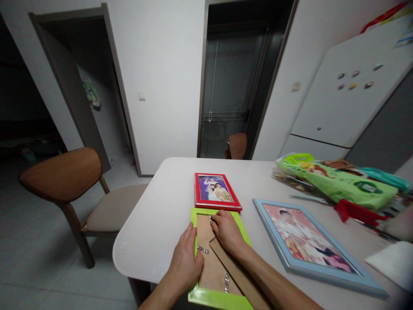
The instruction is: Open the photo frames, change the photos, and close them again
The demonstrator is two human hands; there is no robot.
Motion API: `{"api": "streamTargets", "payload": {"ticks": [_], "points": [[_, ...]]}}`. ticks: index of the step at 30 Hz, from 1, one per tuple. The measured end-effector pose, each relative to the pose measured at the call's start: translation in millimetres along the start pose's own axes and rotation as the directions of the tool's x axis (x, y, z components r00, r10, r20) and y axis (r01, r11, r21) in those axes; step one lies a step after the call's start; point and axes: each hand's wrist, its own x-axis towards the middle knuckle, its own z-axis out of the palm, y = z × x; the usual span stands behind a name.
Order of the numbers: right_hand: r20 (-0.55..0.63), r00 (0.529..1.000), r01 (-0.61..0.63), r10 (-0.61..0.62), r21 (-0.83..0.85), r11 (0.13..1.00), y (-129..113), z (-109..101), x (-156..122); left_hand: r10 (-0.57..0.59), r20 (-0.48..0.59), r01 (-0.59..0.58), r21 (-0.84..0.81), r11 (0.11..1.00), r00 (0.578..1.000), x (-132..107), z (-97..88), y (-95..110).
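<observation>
Left hand (187,260): grip clasped on edge of green frame (206,297), back-up on counter (155,232). Right hand (227,230): bunched at metal clip (211,218); can't tell if gripped.

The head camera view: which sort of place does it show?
Probably a dining area in a home: a white table, a wooden-backed chair and a refrigerator with magnets.
</observation>
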Motion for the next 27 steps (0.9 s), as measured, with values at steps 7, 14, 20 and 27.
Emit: {"api": "streamTargets", "payload": {"ticks": [7, 14, 20, 27], "points": [[0.027, 0.999, 0.028, -0.028, 0.004, 1.0, 1.5, 1.2, 1.8, -0.016, -0.01, 0.015, -0.029, 0.999, 1.0, 0.6, 2.0, -0.8], [0.044, 0.992, 0.114, -0.117, 0.068, 0.991, -18.0, -12.4, -21.8, -0.021, -0.013, 0.02, -0.075, 0.997, 1.0, -0.4, 3.3, -3.0], [0.083, 0.986, 0.129, -0.146, 0.174, 0.976, -40.1, -11.8, -34.7, -0.013, -0.013, 0.012, -0.053, 0.998, 1.0, -0.3, 4.0, -2.7], [0.197, 0.952, 0.137, -0.235, 0.412, 0.901, -20.2, -36.9, -44.0, -0.012, -0.013, 0.011, -0.036, 0.999, 1.0, -0.7, 3.1, -2.1]]}}
